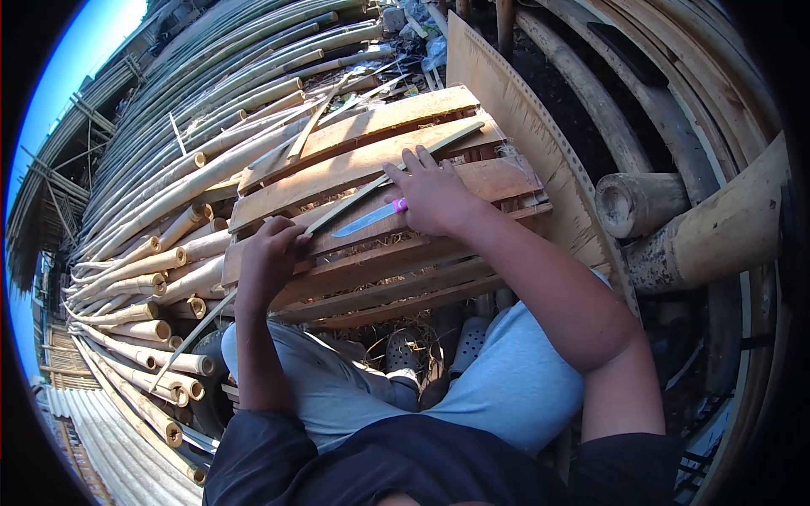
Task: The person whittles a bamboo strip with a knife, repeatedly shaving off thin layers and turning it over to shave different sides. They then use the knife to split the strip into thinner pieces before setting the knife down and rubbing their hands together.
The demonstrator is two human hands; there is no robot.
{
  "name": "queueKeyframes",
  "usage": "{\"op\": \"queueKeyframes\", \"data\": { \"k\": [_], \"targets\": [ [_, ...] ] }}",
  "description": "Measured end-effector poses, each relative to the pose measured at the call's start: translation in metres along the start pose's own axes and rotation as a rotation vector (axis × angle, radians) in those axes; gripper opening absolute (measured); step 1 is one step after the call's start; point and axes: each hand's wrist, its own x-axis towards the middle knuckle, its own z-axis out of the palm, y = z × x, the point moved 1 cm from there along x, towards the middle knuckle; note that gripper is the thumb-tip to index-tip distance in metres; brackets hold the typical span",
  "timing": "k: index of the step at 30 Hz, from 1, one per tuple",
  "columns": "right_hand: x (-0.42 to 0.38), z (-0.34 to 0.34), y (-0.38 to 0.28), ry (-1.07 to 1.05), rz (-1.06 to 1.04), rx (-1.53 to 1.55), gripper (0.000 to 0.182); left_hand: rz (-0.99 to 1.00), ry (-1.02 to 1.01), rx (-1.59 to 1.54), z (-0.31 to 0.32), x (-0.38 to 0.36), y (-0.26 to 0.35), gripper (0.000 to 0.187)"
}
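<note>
A long greenish bamboo strip (354, 205) lies slantwise across a slatted wooden bench top (337, 181) in front of me. Curled at the strip's near-left end, my left hand (272, 257) grips it, with the fingertips partly hidden. My right hand (432, 192) holds a knife (367, 221) by its handle, of which only a pink part shows. The blade points left and lies just below the strip, apart from it. Some fingers of that same hand reach over the strip and rest on it.
Stacked bamboo poles (169, 261) fill the left side. A thin board (540, 143) stands at the bench's right edge, with thick bamboo logs (641, 205) beyond it. Another thin strip (194, 339) slants down to the left. My legs (506, 371) are close below the bench.
</note>
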Motion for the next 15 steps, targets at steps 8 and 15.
{"op": "queueKeyframes", "data": {
  "k": [8, 15],
  "targets": [
    [-0.008, -0.008, -0.006, 0.117, 0.021, -0.028, 0.086, -0.037, 0.071, 0.019, 0.011, 0.002, -0.006, 0.009],
    [-0.011, -0.011, -0.012, 0.118, 0.099, -0.167, 0.088, -0.095, 0.126, -0.045, 0.019, 0.004, -0.001, 0.014]
  ]
}}
